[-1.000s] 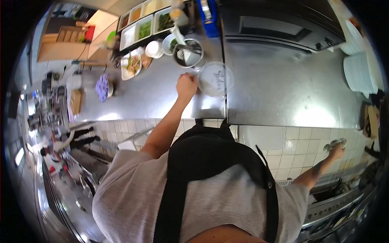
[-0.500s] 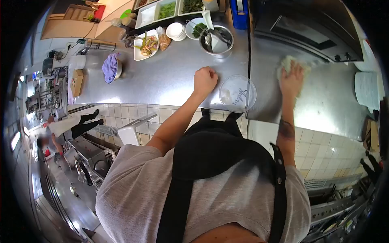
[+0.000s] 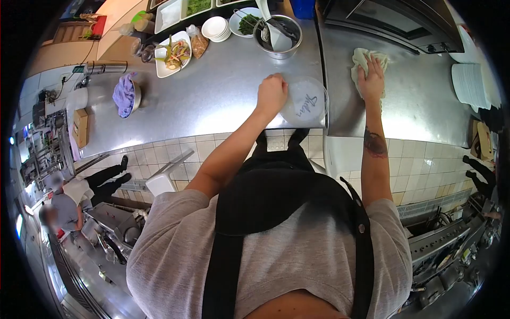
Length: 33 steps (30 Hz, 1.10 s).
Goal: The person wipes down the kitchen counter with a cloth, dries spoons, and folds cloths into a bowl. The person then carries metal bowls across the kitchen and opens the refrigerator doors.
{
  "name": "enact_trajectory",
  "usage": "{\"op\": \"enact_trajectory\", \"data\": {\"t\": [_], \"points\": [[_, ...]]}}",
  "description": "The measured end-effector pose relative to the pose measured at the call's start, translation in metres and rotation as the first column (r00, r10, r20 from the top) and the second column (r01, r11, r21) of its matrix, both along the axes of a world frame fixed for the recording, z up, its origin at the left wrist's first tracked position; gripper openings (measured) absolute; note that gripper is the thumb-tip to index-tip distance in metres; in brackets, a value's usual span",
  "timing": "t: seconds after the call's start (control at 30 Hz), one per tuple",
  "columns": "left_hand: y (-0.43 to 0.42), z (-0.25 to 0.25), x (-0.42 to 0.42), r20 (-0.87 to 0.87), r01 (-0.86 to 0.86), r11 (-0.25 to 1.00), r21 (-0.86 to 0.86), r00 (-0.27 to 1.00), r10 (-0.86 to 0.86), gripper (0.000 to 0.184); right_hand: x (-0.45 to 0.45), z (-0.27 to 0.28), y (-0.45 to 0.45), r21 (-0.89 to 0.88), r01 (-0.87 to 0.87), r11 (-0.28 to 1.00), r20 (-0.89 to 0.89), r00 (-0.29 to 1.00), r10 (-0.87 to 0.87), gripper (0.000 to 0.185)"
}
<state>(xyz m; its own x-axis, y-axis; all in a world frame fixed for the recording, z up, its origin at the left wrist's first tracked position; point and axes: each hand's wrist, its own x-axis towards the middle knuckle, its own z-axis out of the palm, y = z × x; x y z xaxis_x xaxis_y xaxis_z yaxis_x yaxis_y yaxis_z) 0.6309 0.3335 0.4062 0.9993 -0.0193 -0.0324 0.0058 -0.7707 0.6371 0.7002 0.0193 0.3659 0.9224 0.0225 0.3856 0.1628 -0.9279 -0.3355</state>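
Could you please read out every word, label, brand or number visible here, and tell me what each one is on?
"Sh...", handwritten in dark strokes on the clear round lid; the remaining letters are too loosely written to read surely, possibly "Shidar".
Any markings on the black appliance or the cardboard box are too small or blurred to read.
I can read no other text.

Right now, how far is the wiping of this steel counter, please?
Done: the pale crumpled cloth is already on the steel counter, under the right hand. In hand: apparently wiping there. Remaining: probably the section under the round translucent lid, beside the closed left hand. Whether any surface is finished, I cannot tell.
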Motion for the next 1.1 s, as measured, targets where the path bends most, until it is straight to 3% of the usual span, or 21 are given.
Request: {"op": "enact_trajectory", "data": {"t": [0.1, 0.17, 0.2, 0.23, 0.33, 0.37, 0.4, 0.47, 0.6, 0.63, 0.73, 0.8, 0.9, 0.97, 1.1], "points": [[0.032, 0.017, -0.002, -0.08, -0.098, 0.976, -0.194, 0.993, 0.084, 0.013, -0.003, -0.001, 0.012, -0.045, 0.071, 0.996, 0.019, 0.997, -0.071, 0.04], [0.066, 0.022, -0.01, -0.045, -0.148, 0.919, -0.364, 0.989, 0.141, 0.019, -0.01, -0.004, 0.031, -0.088, 0.15, 0.985, 0.043, 0.988, -0.147, 0.042], [0.083, 0.035, -0.016, -0.107, -0.202, 0.83, -0.519, 0.979, 0.171, 0.021, -0.014, -0.003, 0.043, -0.085, 0.091, 0.992, 0.03, 0.996, -0.089, 0.043], [0.096, 0.062, -0.021, -0.124, -0.241, 0.797, -0.553, 0.97, 0.208, 0.024, -0.019, -0.001, 0.061, -0.08, 0.032, 0.996, 0.016, 0.999, -0.031, 0.044], [0.141, 0.117, -0.04, -0.022, -0.231, 0.796, -0.56, 0.964, 0.265, 0.023, -0.05, 0.008, 0.136, -0.05, -0.122, 0.991, -0.138, 0.984, 0.115, 0.047], [0.153, 0.125, -0.044, 0.038, -0.21, 0.797, -0.566, 0.96, 0.279, 0.02, -0.061, 0.017, 0.165, 0.034, -0.202, 0.979, -0.217, 0.955, 0.204, 0.048], [0.164, 0.13, -0.049, 0.127, -0.187, 0.882, -0.432, 0.956, 0.264, 0.019, -0.071, 0.025, 0.195, 0.123, -0.273, 0.954, -0.285, 0.911, 0.298, 0.048], [0.178, 0.137, -0.057, 0.288, -0.162, 0.979, -0.127, 0.938, 0.192, 0.016, -0.09, 0.027, 0.253, 0.059, -0.355, 0.933, -0.192, 0.913, 0.36, 0.049], [0.188, 0.113, -0.077, 0.455, -0.207, 0.963, 0.172, 0.884, 0.109, 0.016, -0.093, 0.026, 0.31, 0.211, -0.564, 0.798, -0.182, 0.78, 0.599, 0.049], [0.191, 0.103, -0.085, 0.472, -0.212, 0.955, 0.208, 0.877, 0.092, 0.016, -0.087, 0.028, 0.315, 0.22, -0.613, 0.759, -0.189, 0.736, 0.65, 0.05], [0.205, 0.066, -0.109, 0.421, -0.234, 0.924, 0.301, 0.902, 0.092, 0.015, -0.085, 0.027, 0.272, 0.263, -0.454, 0.851, -0.222, 0.83, 0.511, 0.053], [0.213, 0.038, -0.122, 0.37, -0.217, 0.909, 0.357, 0.926, 0.076, 0.015, -0.086, 0.024, 0.242, 0.135, -0.283, 0.949, -0.195, 0.932, 0.306, 0.055], [0.213, 0.022, -0.125, 0.316, -0.252, 0.882, 0.398, 0.94, 0.126, 0.025, -0.08, 0.032, 0.25, 0.042, -0.239, 0.97, -0.164, 0.956, 0.243, 0.056], [0.214, 0.024, -0.128, 0.291, -0.283, 0.852, 0.44, 0.943, 0.162, 0.036, -0.068, 0.027, 0.275, 0.081, -0.292, 0.953, -0.198, 0.933, 0.302, 0.055], [0.209, 0.032, -0.123, 0.386, -0.371, 0.891, 0.263, 0.887, 0.255, 0.042, -0.05, 0.018, 0.338, 0.155, -0.467, 0.871, -0.198, 0.849, 0.49, 0.054]]}}
